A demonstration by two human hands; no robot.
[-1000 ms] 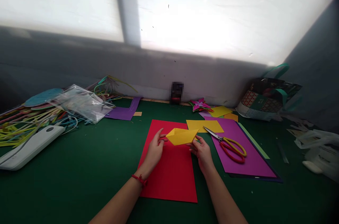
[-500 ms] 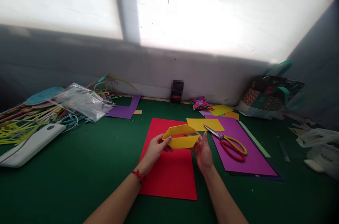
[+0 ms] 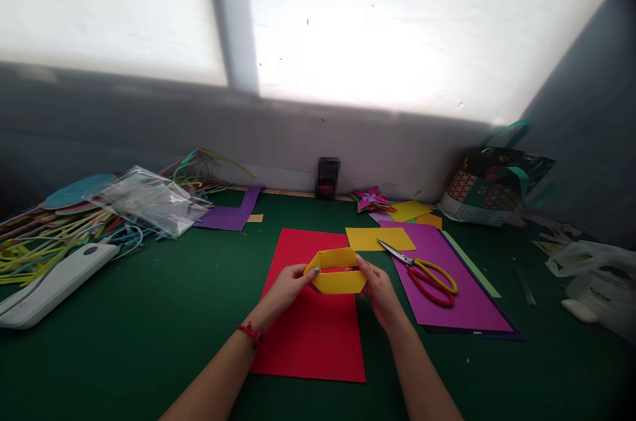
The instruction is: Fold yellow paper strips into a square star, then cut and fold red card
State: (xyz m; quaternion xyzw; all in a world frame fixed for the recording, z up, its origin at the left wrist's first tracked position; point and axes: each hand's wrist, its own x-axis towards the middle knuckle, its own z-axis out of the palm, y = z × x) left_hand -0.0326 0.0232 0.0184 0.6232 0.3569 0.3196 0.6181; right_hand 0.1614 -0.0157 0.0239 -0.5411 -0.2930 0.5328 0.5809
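Note:
Between my hands is a folded yellow paper (image 3: pixel 339 283), its two long sides spread apart with a gap between them. My left hand (image 3: pixel 289 287) pinches its left end, thumb on top. At the right end my right hand (image 3: pixel 379 288) grips it with thumb and fingers. Beneath lies a red sheet (image 3: pixel 313 341) on the green table. To the right, scissors (image 3: pixel 422 273) with one yellow and one red handle rest on a purple sheet (image 3: pixel 462 301), their blades reaching over a flat yellow sheet (image 3: pixel 362 239).
Pink folded paper stars (image 3: pixel 371 199) lie at the back near the wall. On the left are a clear plastic bag (image 3: pixel 154 199), a bundle of colored strips (image 3: pixel 30 248) and a white power strip (image 3: pixel 59 282). A patterned bag (image 3: pixel 489 189) stands back right, with crumpled white plastic (image 3: pixel 596 275) nearer.
My right hand has closed on the right end of the yellow paper, its thumb now over the edge. The gap between the paper's sides looks wider and boxier. The view shifted slightly.

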